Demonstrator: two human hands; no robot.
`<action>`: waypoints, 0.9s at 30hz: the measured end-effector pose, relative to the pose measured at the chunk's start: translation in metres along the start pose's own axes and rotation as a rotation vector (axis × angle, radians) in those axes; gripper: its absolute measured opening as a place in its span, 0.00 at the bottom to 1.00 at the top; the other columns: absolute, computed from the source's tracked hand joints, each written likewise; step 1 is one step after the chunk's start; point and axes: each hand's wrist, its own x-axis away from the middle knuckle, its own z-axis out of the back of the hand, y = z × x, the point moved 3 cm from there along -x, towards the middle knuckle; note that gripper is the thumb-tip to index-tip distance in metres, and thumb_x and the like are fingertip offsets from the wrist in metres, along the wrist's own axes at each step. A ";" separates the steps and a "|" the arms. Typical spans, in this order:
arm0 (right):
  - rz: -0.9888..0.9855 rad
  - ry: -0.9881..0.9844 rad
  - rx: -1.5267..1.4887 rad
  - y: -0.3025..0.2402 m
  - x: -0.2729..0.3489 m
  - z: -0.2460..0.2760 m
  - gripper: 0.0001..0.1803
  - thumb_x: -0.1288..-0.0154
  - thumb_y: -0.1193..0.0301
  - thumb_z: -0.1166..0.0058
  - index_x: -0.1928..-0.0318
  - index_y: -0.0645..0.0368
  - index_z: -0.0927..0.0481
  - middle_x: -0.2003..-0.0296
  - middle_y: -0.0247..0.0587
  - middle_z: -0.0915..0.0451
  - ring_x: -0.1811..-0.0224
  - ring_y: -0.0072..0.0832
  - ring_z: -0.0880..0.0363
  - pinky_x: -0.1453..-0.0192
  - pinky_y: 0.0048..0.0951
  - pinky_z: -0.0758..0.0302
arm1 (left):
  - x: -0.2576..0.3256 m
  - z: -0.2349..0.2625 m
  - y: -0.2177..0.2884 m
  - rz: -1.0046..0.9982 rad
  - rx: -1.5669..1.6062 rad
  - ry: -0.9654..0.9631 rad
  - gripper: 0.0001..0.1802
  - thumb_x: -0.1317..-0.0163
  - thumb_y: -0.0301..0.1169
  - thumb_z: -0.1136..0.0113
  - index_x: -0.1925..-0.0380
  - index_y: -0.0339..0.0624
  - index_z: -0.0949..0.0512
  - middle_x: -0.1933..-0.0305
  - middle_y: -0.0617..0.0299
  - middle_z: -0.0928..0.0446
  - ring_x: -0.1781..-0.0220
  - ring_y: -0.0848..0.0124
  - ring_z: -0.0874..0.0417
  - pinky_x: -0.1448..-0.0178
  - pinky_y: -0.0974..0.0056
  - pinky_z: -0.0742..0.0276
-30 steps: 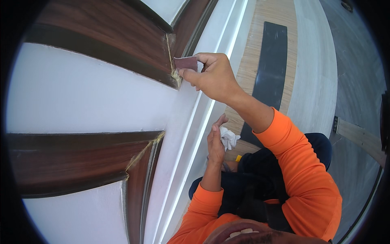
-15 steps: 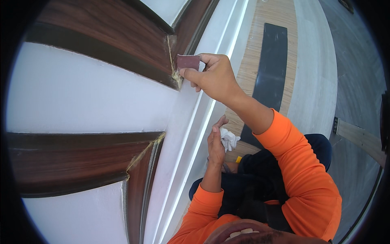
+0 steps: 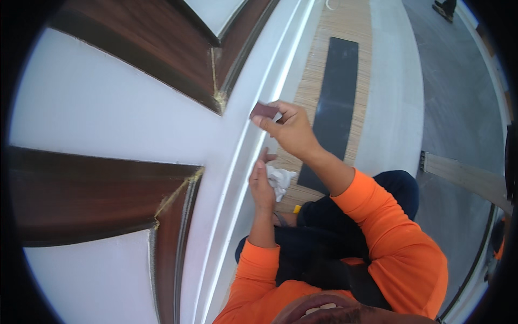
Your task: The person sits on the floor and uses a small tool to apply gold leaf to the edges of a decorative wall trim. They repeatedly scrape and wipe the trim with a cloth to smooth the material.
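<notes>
Person crouched by a white wall w/ dark wood trim. Right hand (image 3: 288,129) is raised, fingers (image 3: 270,123) pinched together on a small reddish-brown pad (image 3: 264,111), prob. a sanding pad; can't tell the material for sure. Pad sits just off the white moulding (image 3: 237,162), near it but I can't tell if it touches. It's below and right of the mitre joint (image 3: 218,97) in the upper trim (image 3: 162,48), not on the joint.

Left hand (image 3: 261,186) is lower down, fingers closed round a crumpled white rag (image 3: 280,178); the rag bulges out on the hand's right side. Back of that hand lies close against the moulding edge.

Second trim piece (image 3: 81,194) runs across the lower left, w/ its own corner joint (image 3: 175,194) showing a pale yellowish line, filler or glue, can't say which. White panels (image 3: 108,119) between the trim pieces.

Both arms in orange sleeves (image 3: 394,227), dark trousers (image 3: 334,237) under them. Small yellow bit (image 3: 297,208) peeks out just below the rag, too small to identify.

Floor beyond: pale wood-look strip (image 3: 318,81) w/ a long dark mat (image 3: 334,97) lying on it, then a grey surface (image 3: 458,119) further right. A light board (image 3: 464,181) lies at right edge.
</notes>
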 end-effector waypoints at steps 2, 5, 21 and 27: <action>-0.094 -0.091 -0.045 0.008 0.026 0.001 0.12 0.30 0.68 0.30 0.53 0.63 0.12 0.65 0.33 0.13 0.67 0.16 0.18 0.63 0.22 0.23 | -0.004 0.003 -0.007 -0.108 0.037 0.026 0.33 0.16 0.49 0.53 0.32 0.29 0.25 0.42 0.52 0.19 0.41 0.69 0.20 0.37 0.65 0.24; -0.127 -0.185 0.056 0.042 0.051 0.008 0.12 0.29 0.68 0.31 0.52 0.62 0.12 0.63 0.32 0.13 0.62 0.16 0.19 0.57 0.25 0.22 | -0.014 0.009 -0.015 -0.125 0.029 0.021 0.29 0.18 0.47 0.47 0.37 0.28 0.22 0.47 0.54 0.17 0.46 0.71 0.17 0.42 0.66 0.21; 0.088 -0.157 0.559 0.015 0.127 0.057 0.42 0.38 0.52 0.25 0.30 0.62 0.25 0.47 0.52 0.19 0.53 0.38 0.18 0.46 0.38 0.19 | 0.009 -0.020 -0.009 0.120 0.684 -0.242 0.22 0.20 0.42 0.43 0.38 0.36 0.24 0.42 0.56 0.18 0.43 0.65 0.15 0.38 0.59 0.19; 0.160 -0.114 0.617 0.006 0.160 0.055 0.24 0.31 0.67 0.31 0.39 0.62 0.19 0.45 0.54 0.21 0.46 0.51 0.17 0.40 0.41 0.20 | 0.052 -0.046 0.008 0.057 0.789 -0.494 0.28 0.18 0.46 0.49 0.26 0.45 0.33 0.23 0.55 0.30 0.29 0.67 0.24 0.33 0.59 0.22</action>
